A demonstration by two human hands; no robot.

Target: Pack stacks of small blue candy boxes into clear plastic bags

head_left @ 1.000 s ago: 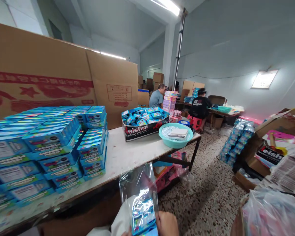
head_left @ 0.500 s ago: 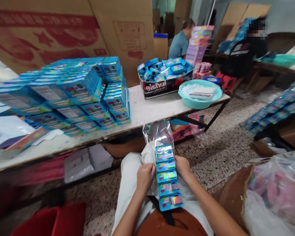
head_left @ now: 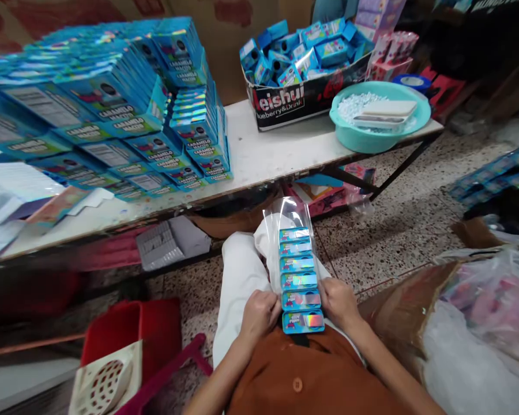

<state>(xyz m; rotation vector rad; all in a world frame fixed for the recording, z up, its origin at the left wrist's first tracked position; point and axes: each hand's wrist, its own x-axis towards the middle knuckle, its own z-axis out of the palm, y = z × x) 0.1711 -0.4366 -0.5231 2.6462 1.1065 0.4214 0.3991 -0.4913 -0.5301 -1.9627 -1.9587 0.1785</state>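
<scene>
My left hand (head_left: 259, 314) and right hand (head_left: 338, 301) pinch a row of blue boxes (head_left: 300, 278) half inside a clear bag (head_left: 285, 219); uneven squeeze could buckle the row.

Bright, even indoor light | soft shadows | edges stretched, slightly blurred

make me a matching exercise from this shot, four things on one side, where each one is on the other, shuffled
Things:
1. row of small blue boxes
2. teal basin
3. red stool
4. tall stack of blue cartons

Places:
A. on the floor, lower left
B. left part of the table
C. between both hands, over the lap
D. right end of the table

Pairs: 1-C, 2-D, 3-A, 4-B
</scene>
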